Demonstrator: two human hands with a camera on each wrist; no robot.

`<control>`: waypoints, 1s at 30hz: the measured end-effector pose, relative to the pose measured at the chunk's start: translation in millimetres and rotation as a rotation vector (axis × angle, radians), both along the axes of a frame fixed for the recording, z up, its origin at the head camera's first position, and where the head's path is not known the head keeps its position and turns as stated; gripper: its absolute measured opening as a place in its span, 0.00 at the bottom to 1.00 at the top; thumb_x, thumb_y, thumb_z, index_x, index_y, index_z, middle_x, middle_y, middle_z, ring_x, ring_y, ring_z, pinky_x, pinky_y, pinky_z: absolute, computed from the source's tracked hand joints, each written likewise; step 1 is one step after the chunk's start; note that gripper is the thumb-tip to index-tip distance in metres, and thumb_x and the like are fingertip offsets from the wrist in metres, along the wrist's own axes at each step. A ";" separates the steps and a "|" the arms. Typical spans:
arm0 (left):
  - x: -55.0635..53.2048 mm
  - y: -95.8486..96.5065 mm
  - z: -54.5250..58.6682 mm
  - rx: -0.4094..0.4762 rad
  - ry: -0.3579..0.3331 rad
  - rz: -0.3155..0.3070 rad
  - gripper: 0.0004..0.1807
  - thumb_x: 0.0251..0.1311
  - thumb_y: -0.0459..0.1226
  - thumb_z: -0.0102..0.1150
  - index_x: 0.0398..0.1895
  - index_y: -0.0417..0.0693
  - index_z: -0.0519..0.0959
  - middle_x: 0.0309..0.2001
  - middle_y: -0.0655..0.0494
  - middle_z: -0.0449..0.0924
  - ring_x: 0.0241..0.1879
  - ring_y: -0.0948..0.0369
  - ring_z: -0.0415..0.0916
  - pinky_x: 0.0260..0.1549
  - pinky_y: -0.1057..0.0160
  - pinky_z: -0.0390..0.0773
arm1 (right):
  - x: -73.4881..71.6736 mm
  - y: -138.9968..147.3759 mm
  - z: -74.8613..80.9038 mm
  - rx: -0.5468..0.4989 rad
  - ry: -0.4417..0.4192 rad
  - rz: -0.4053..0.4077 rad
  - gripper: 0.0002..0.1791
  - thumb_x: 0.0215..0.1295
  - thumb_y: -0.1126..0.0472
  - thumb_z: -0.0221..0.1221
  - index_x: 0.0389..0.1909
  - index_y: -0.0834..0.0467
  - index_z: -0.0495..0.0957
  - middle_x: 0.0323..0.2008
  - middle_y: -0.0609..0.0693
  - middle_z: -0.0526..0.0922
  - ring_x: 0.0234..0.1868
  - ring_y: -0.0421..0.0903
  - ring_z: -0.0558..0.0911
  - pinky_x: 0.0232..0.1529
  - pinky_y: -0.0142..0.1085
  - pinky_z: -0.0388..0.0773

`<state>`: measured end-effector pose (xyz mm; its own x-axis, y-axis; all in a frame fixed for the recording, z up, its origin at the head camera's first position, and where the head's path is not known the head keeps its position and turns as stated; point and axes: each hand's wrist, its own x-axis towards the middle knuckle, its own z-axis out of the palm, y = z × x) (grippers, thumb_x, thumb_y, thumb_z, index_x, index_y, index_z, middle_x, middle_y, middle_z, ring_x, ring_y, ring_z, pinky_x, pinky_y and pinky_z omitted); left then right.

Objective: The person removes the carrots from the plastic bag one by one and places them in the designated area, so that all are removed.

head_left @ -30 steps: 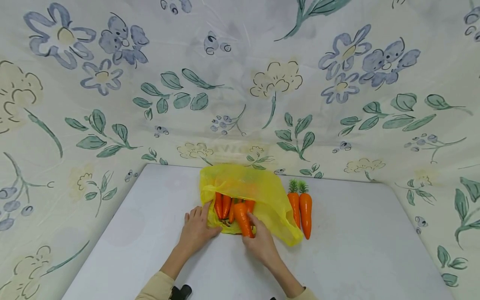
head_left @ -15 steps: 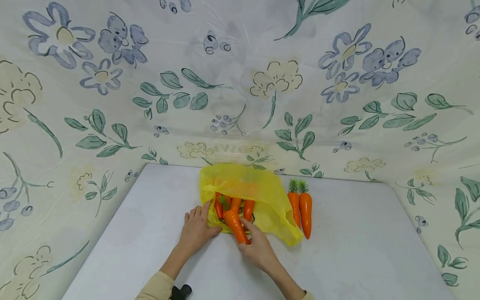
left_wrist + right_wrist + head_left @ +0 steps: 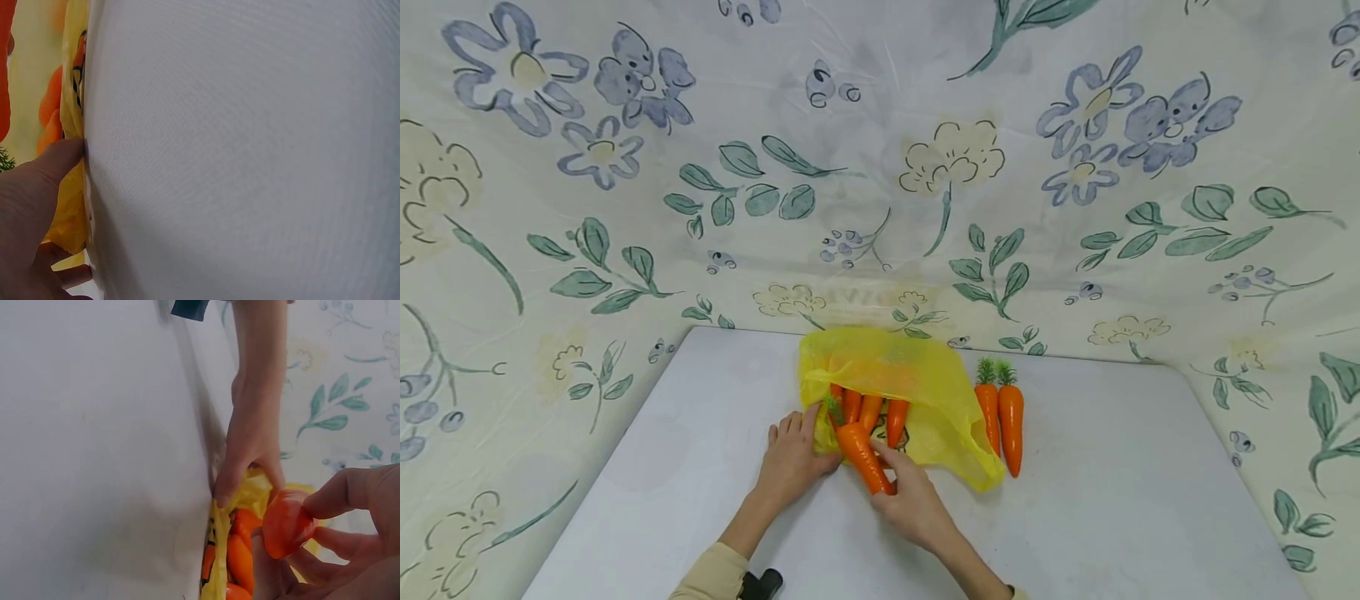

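Observation:
My right hand (image 3: 916, 504) pinches a carrot (image 3: 863, 457) near its tapered end, thumb on one side and fingers on the other. Its green top points toward the left side of the yellow plastic bag (image 3: 880, 367). The right wrist view catches this carrot (image 3: 287, 525) end-on between thumb and fingertips. At the bag's left front corner my left hand (image 3: 793, 461) rests with fingers spread, the thumb (image 3: 59, 159) lying along the edge of the mouth. Several carrots (image 3: 897, 421) lie inside the bag, their upper parts seen through the film.
To the right of the bag, two carrots (image 3: 1012, 421) with green tops lie side by side on the white table (image 3: 1112, 483). A floral cloth (image 3: 880, 167) hangs behind and at the sides. A black object (image 3: 763, 583) shows by the left sleeve.
My right hand has drawn the carrot toward me and left, so its green top now shows at the bag's mouth. My left hand has stayed in place.

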<state>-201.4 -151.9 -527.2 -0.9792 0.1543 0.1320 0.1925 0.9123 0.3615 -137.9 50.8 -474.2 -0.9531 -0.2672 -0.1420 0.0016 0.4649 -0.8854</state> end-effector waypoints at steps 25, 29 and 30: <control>0.6 -0.1 3.8 0.018 -0.038 -0.005 0.49 0.44 0.52 0.68 0.67 0.43 0.57 0.51 0.39 0.68 0.57 0.42 0.61 0.55 0.36 0.55 | 2.2 8.1 25.9 -0.018 0.120 0.039 0.37 0.54 0.69 0.55 0.67 0.48 0.60 0.54 0.48 0.71 0.42 0.44 0.71 0.37 0.32 0.71; 1.0 -0.4 3.6 0.017 -0.025 -0.015 0.50 0.43 0.52 0.68 0.68 0.44 0.56 0.50 0.41 0.68 0.56 0.43 0.62 0.55 0.35 0.56 | 0.7 14.3 27.3 -0.024 0.138 0.017 0.37 0.55 0.69 0.55 0.67 0.48 0.60 0.54 0.48 0.71 0.42 0.44 0.70 0.37 0.33 0.71; 1.2 -0.4 3.7 0.015 -0.022 -0.016 0.50 0.43 0.53 0.68 0.68 0.44 0.56 0.50 0.41 0.68 0.56 0.43 0.62 0.55 0.35 0.56 | 0.6 15.7 27.2 -0.026 0.140 0.012 0.37 0.55 0.69 0.54 0.67 0.48 0.60 0.54 0.48 0.71 0.43 0.44 0.70 0.37 0.33 0.71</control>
<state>-200.2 -152.3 -523.5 -0.9792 0.1682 0.1133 0.1991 0.9034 0.3797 -137.3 66.5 -447.0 -0.9597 -0.2811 -0.0003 -0.1288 0.4407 -0.8884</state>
